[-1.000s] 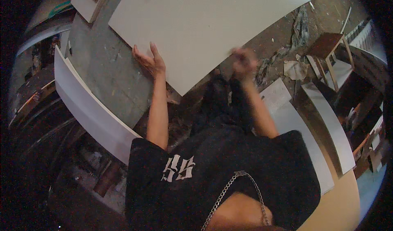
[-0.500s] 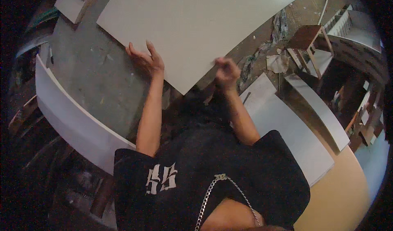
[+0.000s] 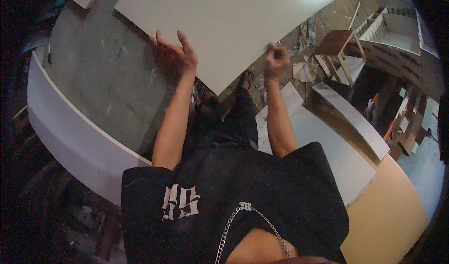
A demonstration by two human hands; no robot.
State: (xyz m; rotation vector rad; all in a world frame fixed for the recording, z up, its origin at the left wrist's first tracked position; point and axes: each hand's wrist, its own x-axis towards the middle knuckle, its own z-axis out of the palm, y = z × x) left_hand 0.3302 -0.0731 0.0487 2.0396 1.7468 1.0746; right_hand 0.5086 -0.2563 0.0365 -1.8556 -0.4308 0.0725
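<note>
A large white panel [image 3: 224,30] spreads ahead of me, one corner pointing toward my body. My left hand [image 3: 180,55] is at the panel's left edge, thumb and fingers apart and holding nothing; its fingertips reach over the white surface, and whether they touch it I cannot tell. Beside the right edge is my right hand [image 3: 277,62], its fingers curled in and somewhat blurred. A tiny pale spot shows at its fingertips, too small to name.
A long white board [image 3: 79,128] stands at my left. White boards [image 3: 327,147] and a yellowish sheet [image 3: 388,212] lie to the right. Beyond them are a small wooden stool [image 3: 334,44], a white open box frame [image 3: 397,30] and scraps on the floor.
My right hand has moved away from me and slightly right, along the panel's right edge. The left hand has shifted a little forward and right, still spread. The whole view has tilted slightly.
</note>
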